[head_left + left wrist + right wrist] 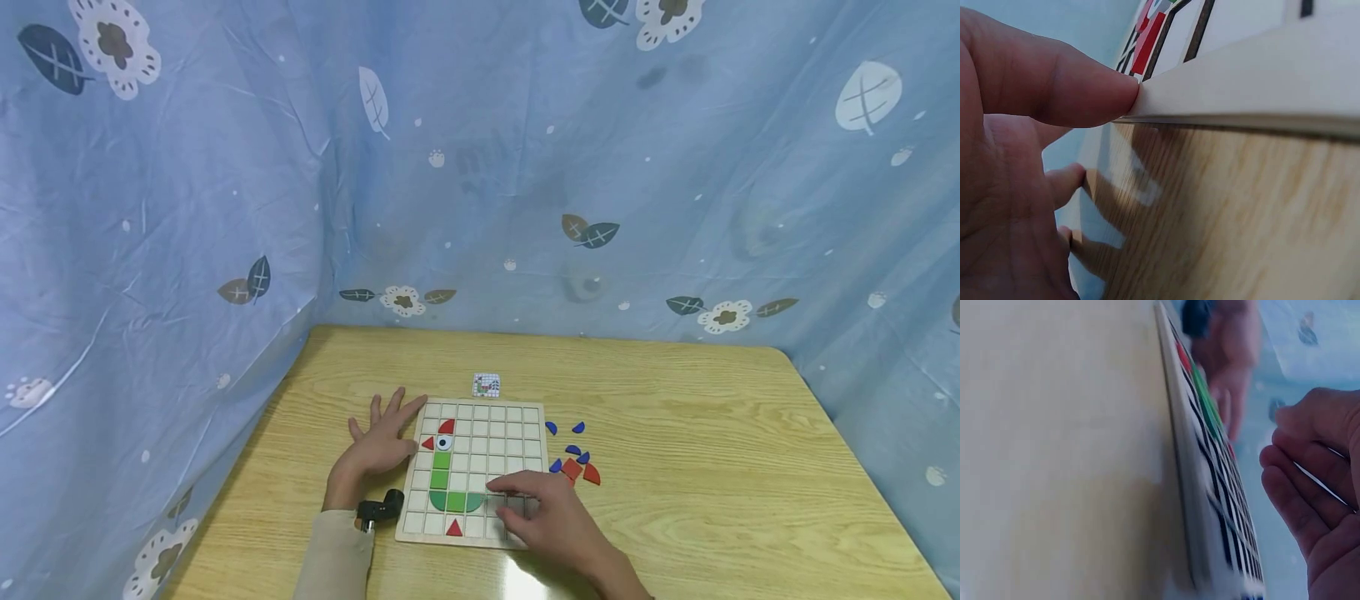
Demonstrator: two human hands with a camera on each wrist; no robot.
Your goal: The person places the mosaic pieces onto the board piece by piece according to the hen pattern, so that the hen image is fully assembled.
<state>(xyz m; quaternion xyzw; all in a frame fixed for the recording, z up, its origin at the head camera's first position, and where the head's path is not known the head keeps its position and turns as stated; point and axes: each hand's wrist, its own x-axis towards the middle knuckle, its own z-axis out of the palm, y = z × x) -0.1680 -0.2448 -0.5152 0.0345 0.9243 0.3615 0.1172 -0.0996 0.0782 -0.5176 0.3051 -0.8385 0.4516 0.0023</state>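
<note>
A white grid board [480, 454] lies on the table. On it, a white eye tile [444, 442] sits between a red quarter-circle [447, 426] above and a red triangle [428, 442] at left. Green squares [442, 460] run down below it to dark green rounded pieces [474, 502]. Another red triangle [454, 527] lies near the front edge. My left hand [381, 446] spreads its fingers at the board's left side, its thumb [1094, 87] touching the edge. Over the board's front right hovers my right hand [555, 517], thumb and forefinger apart, with no piece visible between them.
Several blue half-circles [573, 449] and a few red pieces [592, 474] lie right of the board. A small pattern card [486, 384] rests behind it. Blue curtains [510, 167] hang around the wooden table [697, 433].
</note>
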